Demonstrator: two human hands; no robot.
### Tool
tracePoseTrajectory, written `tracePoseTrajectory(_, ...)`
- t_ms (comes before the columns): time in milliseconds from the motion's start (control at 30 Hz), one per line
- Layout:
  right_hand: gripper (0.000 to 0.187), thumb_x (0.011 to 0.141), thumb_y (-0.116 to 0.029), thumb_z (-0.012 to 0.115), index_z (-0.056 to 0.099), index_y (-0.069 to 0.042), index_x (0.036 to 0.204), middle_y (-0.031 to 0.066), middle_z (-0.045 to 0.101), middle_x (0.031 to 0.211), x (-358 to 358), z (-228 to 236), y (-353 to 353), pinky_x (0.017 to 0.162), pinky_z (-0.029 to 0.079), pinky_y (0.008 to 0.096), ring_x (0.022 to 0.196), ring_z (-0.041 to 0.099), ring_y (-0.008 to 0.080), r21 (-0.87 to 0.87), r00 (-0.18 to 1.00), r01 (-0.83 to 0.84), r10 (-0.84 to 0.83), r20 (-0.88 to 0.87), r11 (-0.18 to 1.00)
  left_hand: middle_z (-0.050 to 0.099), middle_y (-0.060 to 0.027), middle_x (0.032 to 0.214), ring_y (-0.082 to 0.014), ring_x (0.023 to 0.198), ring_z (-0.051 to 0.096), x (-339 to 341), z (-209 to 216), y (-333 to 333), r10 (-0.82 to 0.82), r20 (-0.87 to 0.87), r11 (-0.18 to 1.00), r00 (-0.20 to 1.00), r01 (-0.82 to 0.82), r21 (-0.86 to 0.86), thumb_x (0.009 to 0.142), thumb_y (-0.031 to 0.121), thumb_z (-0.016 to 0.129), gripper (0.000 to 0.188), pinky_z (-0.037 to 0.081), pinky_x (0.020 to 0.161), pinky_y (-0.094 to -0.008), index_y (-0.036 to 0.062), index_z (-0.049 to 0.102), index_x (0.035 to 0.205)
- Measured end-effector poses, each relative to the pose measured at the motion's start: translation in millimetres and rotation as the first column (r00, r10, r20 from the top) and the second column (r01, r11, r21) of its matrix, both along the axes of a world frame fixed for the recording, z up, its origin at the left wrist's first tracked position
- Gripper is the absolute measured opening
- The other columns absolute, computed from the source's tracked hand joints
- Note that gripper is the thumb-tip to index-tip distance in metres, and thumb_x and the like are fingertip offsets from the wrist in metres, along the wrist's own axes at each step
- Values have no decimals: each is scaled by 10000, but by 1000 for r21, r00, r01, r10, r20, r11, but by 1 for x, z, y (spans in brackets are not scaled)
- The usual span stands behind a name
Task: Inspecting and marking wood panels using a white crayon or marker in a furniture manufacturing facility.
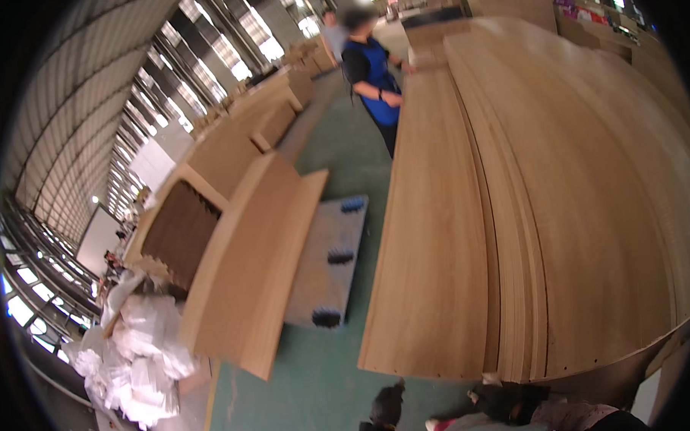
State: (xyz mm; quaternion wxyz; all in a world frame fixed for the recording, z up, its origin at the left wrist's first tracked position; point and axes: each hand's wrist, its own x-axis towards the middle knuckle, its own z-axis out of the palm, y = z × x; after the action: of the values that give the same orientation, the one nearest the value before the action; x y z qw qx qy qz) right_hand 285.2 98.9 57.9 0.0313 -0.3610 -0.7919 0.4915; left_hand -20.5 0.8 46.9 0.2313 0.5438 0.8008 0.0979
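A tall stack of long light wood panels (527, 209) runs away from me on the right. My right hand (507, 400), in a dark glove with a patterned sleeve, is against the near end of the stack at the bottom edge; its grip is hidden. My left hand (387, 406), also in a dark glove, hangs over the green floor a little left of the stack, with nothing visible in it. At the far end a person in a blue vest (374, 70) stands with a hand on the stack.
A leaning pile of wood panels (248, 272) rests to the left, by an upturned grey cart with black wheels (327, 254). White plastic bags (137, 359) lie at the lower left. More panel stacks (280, 104) and a second person (331, 26) are further back.
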Motion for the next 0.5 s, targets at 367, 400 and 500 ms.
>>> tracePoseTrajectory(367,375,981,-422,439,603,-86,1003,146,627,950,-44,39,-2,822,446,408,910,598,317,-121,999,-13,10,-31,993,639,-99,734,-254,636,571,36,-33,-47,10,467,922,884,-189,337,899,389,640,399,463,582,-341,8,609,1015)
tracePoseTrajectory(400,370,983,-408,442,605,-76,1004,161,626,952,-44,44,-5,826,449,408,927,597,324,-104,998,-14,7,-62,994,633,-101,740,-279,652,573,34,-35,-48,-1,467,920,884,-182,347,905,363,643,372,463,588,-371,9,592,1008)
tracePoseTrajectory(500,358,988,-366,450,613,-47,1006,206,626,958,-49,54,-12,839,459,406,978,594,344,-65,989,-6,-3,-146,998,584,-162,1113,-268,1016,545,38,-27,-61,-77,296,977,952,14,211,859,98,557,163,451,792,-400,80,557,1021)
